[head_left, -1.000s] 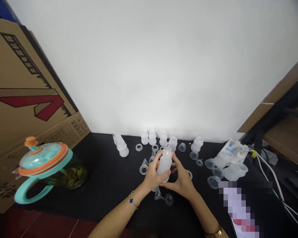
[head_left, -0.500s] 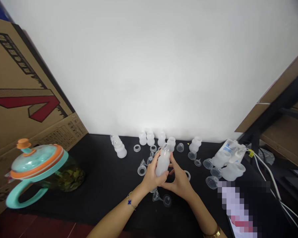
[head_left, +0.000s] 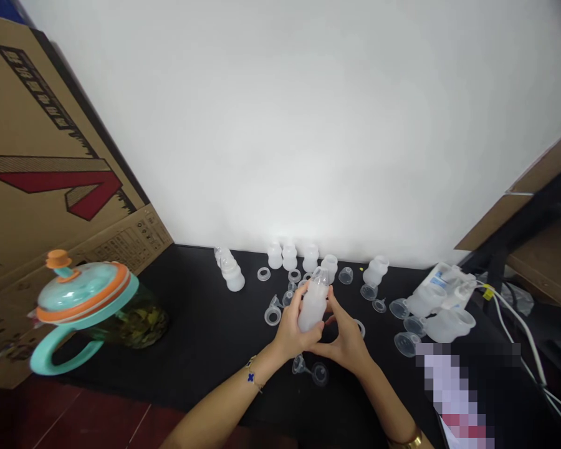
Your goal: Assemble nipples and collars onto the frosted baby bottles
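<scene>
My left hand [head_left: 293, 329] and my right hand [head_left: 345, 337] together hold a frosted white plastic bottle [head_left: 313, 303] upright above the black table [head_left: 206, 337]. The left hand's fingers wrap its lower body; the right hand's thumb and fingers press its right side. A clear cap tops the bottle. Just below my hands lie clear nipples [head_left: 311, 369] on the table. More white bottles [head_left: 290, 255] stand in a row at the wall, with clear rings [head_left: 263, 274] and caps scattered before them.
A teal jug with an orange-rimmed lid [head_left: 86, 305] stands at the left in front of a cardboard box [head_left: 42, 168]. At the right lie more bottles [head_left: 442, 315], a small packet [head_left: 437, 277] and white cables [head_left: 518, 330]. A wooden shelf [head_left: 537, 224] rises at far right.
Both hands keep hold of the bottle. The view has shifted slightly, and my right fingers have shifted a little on its side.
</scene>
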The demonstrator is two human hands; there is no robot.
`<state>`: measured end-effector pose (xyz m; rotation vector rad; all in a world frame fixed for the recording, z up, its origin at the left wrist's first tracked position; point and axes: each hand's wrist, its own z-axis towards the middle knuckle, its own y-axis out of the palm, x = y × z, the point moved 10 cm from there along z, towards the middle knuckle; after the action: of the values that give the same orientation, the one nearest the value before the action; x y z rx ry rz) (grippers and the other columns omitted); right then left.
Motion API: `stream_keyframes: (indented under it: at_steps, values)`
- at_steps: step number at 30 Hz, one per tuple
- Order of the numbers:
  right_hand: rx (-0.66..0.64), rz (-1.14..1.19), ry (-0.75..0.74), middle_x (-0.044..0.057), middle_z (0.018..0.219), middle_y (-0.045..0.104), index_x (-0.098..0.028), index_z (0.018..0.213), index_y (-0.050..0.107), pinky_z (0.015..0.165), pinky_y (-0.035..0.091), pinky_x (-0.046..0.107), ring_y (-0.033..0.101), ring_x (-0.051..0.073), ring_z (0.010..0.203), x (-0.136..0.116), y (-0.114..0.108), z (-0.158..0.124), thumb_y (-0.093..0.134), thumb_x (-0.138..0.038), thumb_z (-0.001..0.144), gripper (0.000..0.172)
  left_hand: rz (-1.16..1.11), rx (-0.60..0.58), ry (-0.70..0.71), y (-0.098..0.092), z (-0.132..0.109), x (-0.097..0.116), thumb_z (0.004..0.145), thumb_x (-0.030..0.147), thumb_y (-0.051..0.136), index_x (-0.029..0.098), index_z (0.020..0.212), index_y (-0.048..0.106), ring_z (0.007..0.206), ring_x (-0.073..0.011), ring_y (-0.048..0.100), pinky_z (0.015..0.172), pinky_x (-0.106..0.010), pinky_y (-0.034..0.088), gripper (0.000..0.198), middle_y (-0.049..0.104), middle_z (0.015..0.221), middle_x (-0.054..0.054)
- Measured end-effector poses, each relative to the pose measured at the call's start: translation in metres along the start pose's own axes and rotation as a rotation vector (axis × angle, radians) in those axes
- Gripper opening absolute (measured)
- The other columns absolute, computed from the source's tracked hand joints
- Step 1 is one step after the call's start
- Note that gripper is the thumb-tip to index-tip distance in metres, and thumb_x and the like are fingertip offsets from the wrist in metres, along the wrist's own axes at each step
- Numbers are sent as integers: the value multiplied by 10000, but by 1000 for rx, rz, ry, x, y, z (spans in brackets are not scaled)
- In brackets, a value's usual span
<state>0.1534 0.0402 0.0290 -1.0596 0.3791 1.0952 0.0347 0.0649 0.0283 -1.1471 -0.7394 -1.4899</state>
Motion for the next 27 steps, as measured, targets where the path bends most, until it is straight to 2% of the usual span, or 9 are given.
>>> stream_keyframes:
  at_steps: [8, 12, 20, 27]
  values:
    - [60, -90, -84, 100, 1098, 678, -230, 1628, 149, 801, 578, 442, 668, 291, 906, -9, -6, 1, 862, -508, 707, 1197, -7, 11, 10, 0, -2, 2, 770, 304, 708, 188, 1484, 349, 682, -173, 595, 610, -275, 447, 808, 699, 935, -49]
    - [79, -132, -104, 47, 948, 642, -237, 1628, 147, 752, 559, 427, 631, 258, 801, -12, -7, 0, 861, -505, 705, 1197, -5, 23, 2, -1, -3, 2, 764, 303, 710, 201, 1474, 356, 620, -155, 570, 578, -269, 447, 800, 681, 846, -14]
    - [69, -139, -89, -71, 694, 480, -243, 1624, 179, 630, 483, 318, 500, 171, 618, -11, -7, 0, 845, -481, 719, 1149, 20, 47, -23, -2, -4, -1, 749, 298, 706, 171, 1454, 371, 570, -123, 488, 529, -244, 390, 791, 599, 760, 14]
    - [22, -20, 21, -122, 613, 364, -244, 1617, 181, 582, 424, 265, 381, 126, 543, 8, 1, -4, 857, -458, 705, 1155, 33, 37, -34, -1, -3, 1, 754, 309, 698, 172, 1449, 379, 566, -117, 456, 529, -240, 367, 777, 566, 744, 23]
